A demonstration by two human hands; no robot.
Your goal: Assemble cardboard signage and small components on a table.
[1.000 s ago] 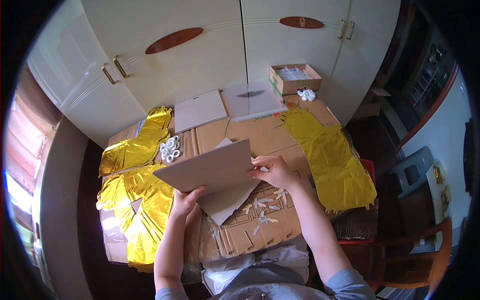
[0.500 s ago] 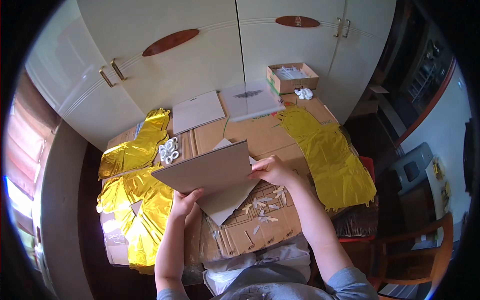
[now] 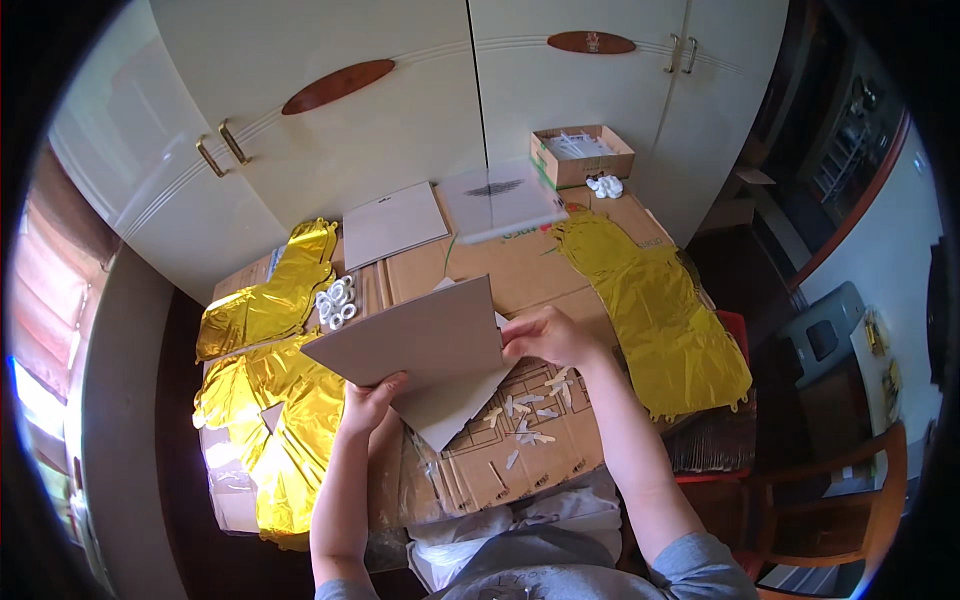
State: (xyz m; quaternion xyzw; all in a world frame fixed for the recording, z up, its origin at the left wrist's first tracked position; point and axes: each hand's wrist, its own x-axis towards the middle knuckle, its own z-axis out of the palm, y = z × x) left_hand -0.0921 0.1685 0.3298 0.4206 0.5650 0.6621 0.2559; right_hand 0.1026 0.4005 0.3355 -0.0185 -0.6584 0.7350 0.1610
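A stiff grey board (image 3: pixel 415 335) is held tilted up over the cardboard-covered table. My left hand (image 3: pixel 372 405) grips its lower left edge, thumb in front and fingers behind. At the right edge of the board, my right hand (image 3: pixel 540 338) is bent with its fingertips pinched against the edge; part of the fingers is hidden. Beneath lies another grey sheet (image 3: pixel 445 412), partly covered by the raised board. Small grey and yellowish strips (image 3: pixel 525 415) are scattered on the cardboard just right of it.
Gold foil pieces (image 3: pixel 660 320) lie at the right, with more gold foil (image 3: pixel 275 400) at the left. White tape rolls (image 3: pixel 337 302), a flat grey board (image 3: pixel 395 225), a clear sheet (image 3: pixel 500 205) and an open box (image 3: pixel 583 155) sit farther back. A wooden chair (image 3: pixel 885 490) stands right.
My right hand has shifted slightly, its fingers changing position at the board's right edge. My left hand keeps its grip, and the board has barely moved.
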